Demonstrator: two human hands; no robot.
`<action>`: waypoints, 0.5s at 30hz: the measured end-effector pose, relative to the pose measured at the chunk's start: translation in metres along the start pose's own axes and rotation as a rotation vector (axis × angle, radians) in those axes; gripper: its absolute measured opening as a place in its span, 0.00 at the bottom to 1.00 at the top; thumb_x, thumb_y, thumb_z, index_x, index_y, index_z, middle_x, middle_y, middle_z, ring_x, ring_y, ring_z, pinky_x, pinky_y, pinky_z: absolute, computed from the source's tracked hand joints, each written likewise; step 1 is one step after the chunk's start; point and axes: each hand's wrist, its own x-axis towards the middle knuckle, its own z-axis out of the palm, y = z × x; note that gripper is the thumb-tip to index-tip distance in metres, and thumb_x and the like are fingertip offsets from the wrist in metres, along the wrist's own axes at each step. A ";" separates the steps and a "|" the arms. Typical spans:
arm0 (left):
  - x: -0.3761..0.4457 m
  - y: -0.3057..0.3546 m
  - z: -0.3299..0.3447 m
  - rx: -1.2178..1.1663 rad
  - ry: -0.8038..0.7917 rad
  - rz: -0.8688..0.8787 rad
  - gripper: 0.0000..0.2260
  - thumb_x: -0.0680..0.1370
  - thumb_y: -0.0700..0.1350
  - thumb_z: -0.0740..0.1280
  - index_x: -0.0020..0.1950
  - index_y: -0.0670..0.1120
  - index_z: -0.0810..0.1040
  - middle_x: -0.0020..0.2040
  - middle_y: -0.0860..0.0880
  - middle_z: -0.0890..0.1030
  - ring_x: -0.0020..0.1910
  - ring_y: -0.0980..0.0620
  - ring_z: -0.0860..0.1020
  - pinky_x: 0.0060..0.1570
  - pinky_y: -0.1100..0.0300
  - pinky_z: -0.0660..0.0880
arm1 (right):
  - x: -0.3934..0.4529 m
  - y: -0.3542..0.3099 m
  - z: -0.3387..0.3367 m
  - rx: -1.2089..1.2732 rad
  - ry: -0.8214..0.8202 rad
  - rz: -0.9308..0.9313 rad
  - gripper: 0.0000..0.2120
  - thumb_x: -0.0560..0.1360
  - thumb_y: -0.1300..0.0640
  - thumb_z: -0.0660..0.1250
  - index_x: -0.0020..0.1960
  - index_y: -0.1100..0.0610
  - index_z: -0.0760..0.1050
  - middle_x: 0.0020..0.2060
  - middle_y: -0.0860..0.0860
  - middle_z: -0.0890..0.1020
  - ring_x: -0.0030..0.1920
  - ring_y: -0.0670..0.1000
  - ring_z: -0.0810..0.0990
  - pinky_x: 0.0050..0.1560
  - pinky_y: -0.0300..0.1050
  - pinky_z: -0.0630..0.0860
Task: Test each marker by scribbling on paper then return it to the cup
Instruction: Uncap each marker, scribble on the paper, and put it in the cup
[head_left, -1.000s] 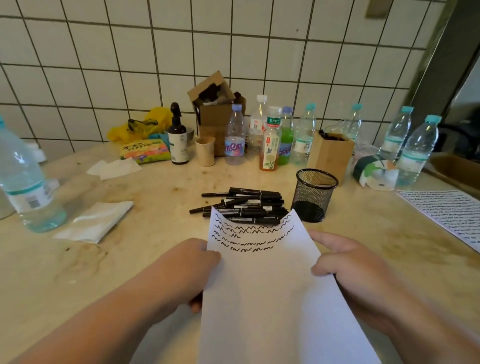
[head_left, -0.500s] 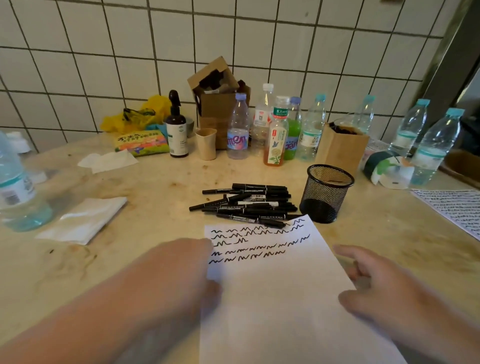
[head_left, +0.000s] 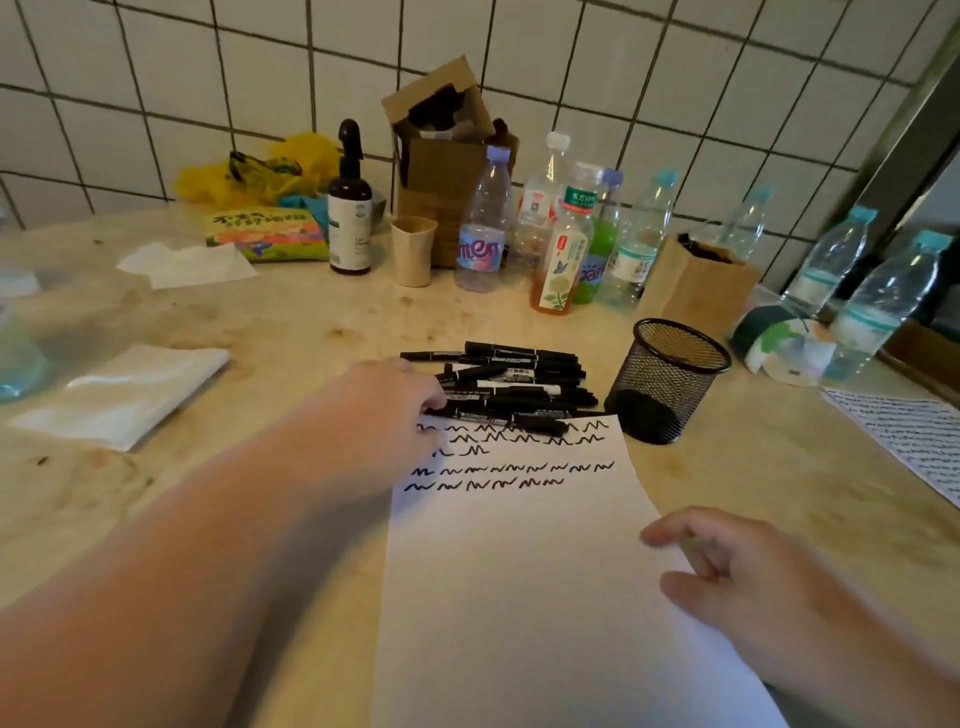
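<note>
Black markers (head_left: 519, 387) lie crosswise, beside mesh cup (head_left: 667, 382).

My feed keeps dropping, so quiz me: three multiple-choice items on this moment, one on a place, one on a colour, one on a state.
1. Where does the mesh cup stand relative to the pile of markers?
A. left of it
B. right of it
C. on the paper

2. What colour are the scribbles on the paper?
A. red
B. green
C. black

3. What is the left hand doing?
A. reaching into the markers
B. holding a bottle
C. covering the cup

Answers:
1 B: the cup stands on the counter at the pile's right end.
2 C: every wavy line is black.
3 A: its fingers are at the pile's left edge; a grip is not clear.
</note>
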 end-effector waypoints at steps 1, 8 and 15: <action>0.001 -0.001 0.000 0.002 -0.025 0.010 0.17 0.76 0.55 0.67 0.64 0.54 0.76 0.58 0.55 0.74 0.58 0.53 0.72 0.58 0.54 0.73 | 0.001 -0.001 0.002 0.013 0.001 -0.010 0.20 0.73 0.56 0.74 0.51 0.30 0.75 0.26 0.44 0.72 0.25 0.44 0.67 0.35 0.46 0.66; -0.002 -0.002 -0.001 0.038 -0.134 0.070 0.24 0.72 0.64 0.68 0.65 0.57 0.74 0.61 0.56 0.72 0.63 0.53 0.66 0.62 0.52 0.71 | 0.012 -0.010 0.003 -0.033 0.040 -0.017 0.13 0.73 0.56 0.76 0.46 0.38 0.78 0.26 0.41 0.73 0.26 0.45 0.69 0.36 0.46 0.67; -0.005 0.002 -0.004 0.061 -0.159 0.058 0.21 0.71 0.65 0.69 0.61 0.57 0.76 0.57 0.55 0.73 0.58 0.53 0.69 0.58 0.53 0.72 | 0.015 -0.037 -0.009 -0.417 -0.004 0.028 0.10 0.73 0.43 0.71 0.53 0.36 0.74 0.43 0.44 0.75 0.47 0.47 0.78 0.49 0.44 0.74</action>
